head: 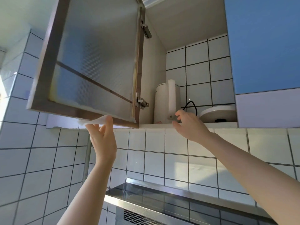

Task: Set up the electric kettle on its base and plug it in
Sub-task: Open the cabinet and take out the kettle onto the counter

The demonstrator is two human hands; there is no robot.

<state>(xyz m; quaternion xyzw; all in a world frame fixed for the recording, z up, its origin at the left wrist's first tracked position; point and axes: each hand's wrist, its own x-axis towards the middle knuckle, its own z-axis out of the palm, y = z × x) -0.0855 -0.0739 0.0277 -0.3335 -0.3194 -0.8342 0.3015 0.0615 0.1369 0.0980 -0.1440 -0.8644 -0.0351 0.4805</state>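
Observation:
A white electric kettle (164, 103) stands upright on the shelf of an open wall cabinet, its handle facing me. To its right lies the round white kettle base (217, 113), with a black cord (191, 106) looping up between the two. My right hand (188, 125) reaches up to the foot of the kettle's handle, fingers apart and just touching it. My left hand (103, 138) is raised under the bottom edge of the open cabinet door (90, 62), fingertips touching it.
The frosted-glass door swings out to the left on metal hinges (142, 103). A blue cabinet door (263, 43) stays closed on the right. White tiles cover the wall, and a steel range hood (170, 197) juts out below.

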